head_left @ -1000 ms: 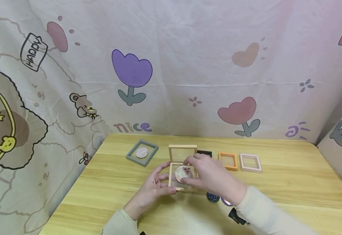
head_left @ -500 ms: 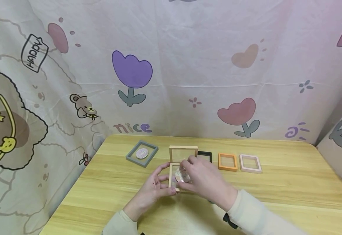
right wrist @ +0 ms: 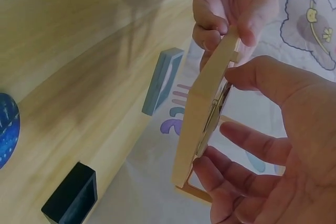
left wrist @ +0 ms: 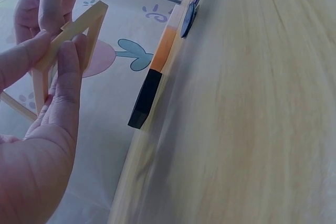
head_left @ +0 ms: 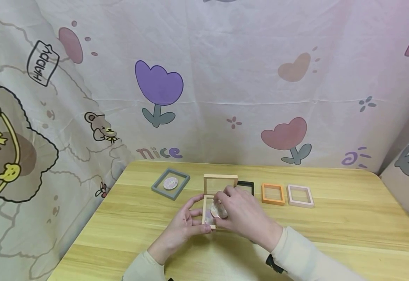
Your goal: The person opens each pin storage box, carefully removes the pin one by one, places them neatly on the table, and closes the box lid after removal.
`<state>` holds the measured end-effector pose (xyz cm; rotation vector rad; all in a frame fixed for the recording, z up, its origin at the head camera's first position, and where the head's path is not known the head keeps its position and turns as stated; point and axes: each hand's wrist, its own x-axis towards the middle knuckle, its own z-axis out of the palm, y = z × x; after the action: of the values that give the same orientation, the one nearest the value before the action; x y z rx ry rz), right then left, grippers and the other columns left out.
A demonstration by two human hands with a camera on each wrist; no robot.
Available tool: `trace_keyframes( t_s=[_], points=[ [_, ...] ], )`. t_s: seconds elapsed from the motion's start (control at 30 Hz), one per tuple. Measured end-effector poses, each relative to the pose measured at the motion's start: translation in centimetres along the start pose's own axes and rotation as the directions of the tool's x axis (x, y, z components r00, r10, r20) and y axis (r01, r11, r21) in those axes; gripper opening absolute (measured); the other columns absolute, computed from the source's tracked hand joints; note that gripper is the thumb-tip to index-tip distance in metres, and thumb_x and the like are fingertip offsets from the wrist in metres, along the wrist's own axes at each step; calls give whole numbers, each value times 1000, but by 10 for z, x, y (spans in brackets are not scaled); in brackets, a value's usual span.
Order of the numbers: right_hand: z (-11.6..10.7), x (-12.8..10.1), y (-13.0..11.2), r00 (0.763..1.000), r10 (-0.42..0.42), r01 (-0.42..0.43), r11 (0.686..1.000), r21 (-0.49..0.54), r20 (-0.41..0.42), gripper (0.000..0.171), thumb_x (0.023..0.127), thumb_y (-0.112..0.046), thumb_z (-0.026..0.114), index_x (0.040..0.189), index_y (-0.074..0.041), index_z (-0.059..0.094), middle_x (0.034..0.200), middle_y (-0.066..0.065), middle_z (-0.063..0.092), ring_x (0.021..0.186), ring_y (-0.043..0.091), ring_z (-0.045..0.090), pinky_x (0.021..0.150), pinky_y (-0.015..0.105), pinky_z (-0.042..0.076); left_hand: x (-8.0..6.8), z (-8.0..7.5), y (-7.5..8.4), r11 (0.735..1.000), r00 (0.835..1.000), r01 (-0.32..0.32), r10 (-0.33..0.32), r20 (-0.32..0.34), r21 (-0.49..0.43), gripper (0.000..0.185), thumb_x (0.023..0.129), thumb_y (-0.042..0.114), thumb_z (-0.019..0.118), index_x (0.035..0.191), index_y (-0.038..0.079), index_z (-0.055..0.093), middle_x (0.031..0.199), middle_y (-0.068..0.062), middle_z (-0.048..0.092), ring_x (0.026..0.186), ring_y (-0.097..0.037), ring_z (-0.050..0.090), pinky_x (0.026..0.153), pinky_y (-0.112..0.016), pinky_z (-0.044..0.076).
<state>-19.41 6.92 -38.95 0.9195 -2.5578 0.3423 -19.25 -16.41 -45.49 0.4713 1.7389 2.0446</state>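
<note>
Here, centre of bench (head_left: pixel 330 218): both hands meet on an open wooden frame box (head_left: pixel 219 183), held just above the bench top. Left hand (head_left: pixel 185 224) grips the box's lower half at its left edge, thumb on top and fingers curled beneath; left wrist view shows thumb and forefinger pinching the frame's corner. Right hand (head_left: pixel 246 216) comes from the right w/ fingers partly spread, thumb and fingertips pinching a round coin-like disc (head_left: pixel 218 210) against the lower half's clear face; right wrist view shows the disc edge-on betw. frame and fingers. Lid half stands upright behind the hands. Other items on bench, back row, l. to r.: grey frame (head_left: pixel 170 183) w/ a disc inside, black frame (head_left: pixel 245 187) just behind the right hand, orange frame (head_left: pixel 273 193), pink frame (head_left: pixel 300 195). Cartoon-print cloth (head_left: pixel 225 78) forms the backdrop.
</note>
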Motion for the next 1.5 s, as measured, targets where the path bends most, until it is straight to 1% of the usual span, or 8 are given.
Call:
trace_keyframes(
  t_s=[0.27,0.4,0.53,0.73,0.9,1.2,1.4,1.5],
  points=[
    [-3,-1,1,1000,-8,7,998,56,23,49,73,-35,96,113,-16,74,97,-2,66,83,14,58,69,27,53,0,1,0,1000,1000,-4,4,-4,1,102,93,3,81,169,4,13,137,-24,67,100,-16,79,91,-30,66],
    [-4,-1,2,999,-11,7,996,84,39,49,72,-34,97,113,-17,74,99,-2,67,84,14,59,68,26,52,0,1,0,1000,1000,-5,5,-6,-6,103,93,3,82,169,4,13,136,-22,68,100,-16,79,90,-30,67],
    [-4,-2,3,1000,-24,23,996,84,3,47,76,-36,94,113,-16,74,98,-2,64,79,11,54,63,21,45,0,1,0,1000,1000,-10,9,-10,-6,104,92,3,82,169,4,13,135,-18,70,100,-16,79,91,-31,67],
    [-3,-4,-1,998,17,-17,1000,-10,-69,49,86,-49,88,109,-11,67,86,-2,52,73,11,45,59,20,37,2,2,0,1000,1000,-9,9,-15,11,102,92,2,81,169,6,13,134,-15,71,100,-15,79,93,-32,66],
    [-3,-5,-6,995,90,-94,992,-89,-52,56,87,-60,84,99,-11,59,79,-1,46,66,15,44,53,24,37,2,4,-1,1000,1000,-12,12,-24,10,103,91,0,81,169,9,14,130,-11,72,102,-16,79,93,-32,66],
    [4,1,-9,990,117,-130,969,-211,-74,61,87,-67,79,90,-11,56,73,6,60,55,19,50,44,27,41,3,7,-2,1000,999,-24,24,-39,14,101,91,-1,80,167,7,15,126,-5,75,100,-15,79,94,-32,66],
    [7,2,-7,992,85,-101,977,-186,-92,58,84,-61,86,91,-11,57,72,2,54,54,13,47,43,24,41,3,7,-2,1000,999,-14,14,-50,13,101,91,-1,81,168,8,15,126,-7,75,99,-15,79,94,-32,66],
    [6,2,-5,994,90,-99,984,-147,-66,55,83,-60,87,95,-13,60,73,-1,54,58,13,47,45,23,40,2,8,-3,1000,999,-12,13,-48,13,102,91,-1,81,168,8,15,126,-7,75,99,-15,79,94,-32,66]
  ],
)
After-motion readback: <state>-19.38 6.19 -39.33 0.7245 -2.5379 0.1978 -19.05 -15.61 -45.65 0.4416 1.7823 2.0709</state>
